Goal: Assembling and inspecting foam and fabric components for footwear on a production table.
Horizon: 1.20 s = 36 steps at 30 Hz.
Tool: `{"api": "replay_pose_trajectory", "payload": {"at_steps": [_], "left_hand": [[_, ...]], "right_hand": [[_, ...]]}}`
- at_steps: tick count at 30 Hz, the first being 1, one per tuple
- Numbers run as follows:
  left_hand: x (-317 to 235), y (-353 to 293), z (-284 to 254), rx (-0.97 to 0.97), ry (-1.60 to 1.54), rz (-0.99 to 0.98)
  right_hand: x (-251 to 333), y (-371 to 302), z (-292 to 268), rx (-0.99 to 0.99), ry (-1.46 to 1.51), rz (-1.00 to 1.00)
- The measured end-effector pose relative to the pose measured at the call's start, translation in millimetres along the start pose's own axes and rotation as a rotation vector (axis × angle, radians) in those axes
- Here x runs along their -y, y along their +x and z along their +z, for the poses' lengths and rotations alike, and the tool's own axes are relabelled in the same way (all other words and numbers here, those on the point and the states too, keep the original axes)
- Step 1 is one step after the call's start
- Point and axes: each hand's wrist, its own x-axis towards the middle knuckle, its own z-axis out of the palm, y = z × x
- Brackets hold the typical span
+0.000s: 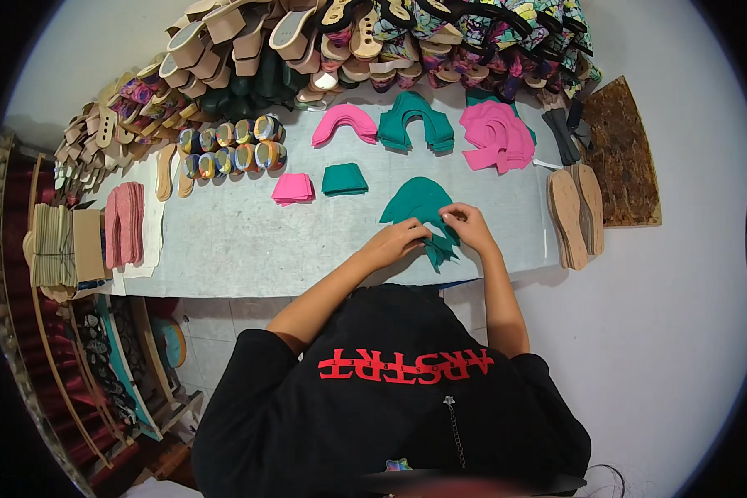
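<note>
In front of me on the table lie green curved pieces (415, 197) of thin sheet material, the upper one arched. My left hand (394, 241) is closed at its lower left edge, fingertips pinching the green material. My right hand (468, 226) bends over the right side, thumb and fingers pinched on the green edge. Between and below the hands hang pointed green ends (442, 252), partly hidden by the left fingers. Nearby sit a small stack of green trapezoid pieces (344, 179) and a stack of pink ones (293, 188).
Farther back lie pink arched pieces (344, 124), a green arched stack (416, 122) and a pink heap (498, 135). Rolled colourful bands (232, 148) stand at left. Tan insoles (565, 217) rest at the table's right edge. Shoes and soles (295, 33) line the back.
</note>
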Motion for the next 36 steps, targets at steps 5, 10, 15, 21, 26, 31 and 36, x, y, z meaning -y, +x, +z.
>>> {"api": "replay_pose_trajectory", "payload": {"at_steps": [5,10,15,21,26,31,36], "left_hand": [[-7.7,0.1,0.2,-0.067,-0.169,-0.138],[9.6,3.9,-7.1,-0.009,-0.119,-0.087],[24.2,3.3,-8.6,-0.026,-0.159,-0.102],[5.6,4.7,-2.9,-0.183,0.107,-0.1],[2.8,8.3,-9.6,-0.289,0.276,0.0],[3.1,6.0,-7.8,-0.255,-0.161,-0.203],[19.2,7.1,-6.7,-0.142,-0.105,-0.154]], "right_hand": [[1.2,-2.4,11.5,-0.151,-0.59,-0.244],[-0.6,-0.5,16.7,-0.148,-0.77,-0.146],[1.8,-5.4,19.4,-0.174,-0.621,-0.217],[-0.8,-8.7,26.2,-0.132,-0.018,-0.148],[0.2,-14.7,22.4,0.042,0.176,0.069],[-6.1,-0.7,5.4,0.214,0.306,0.053],[-2.8,27.9,4.9,-0.076,-0.206,-0.231]]}}
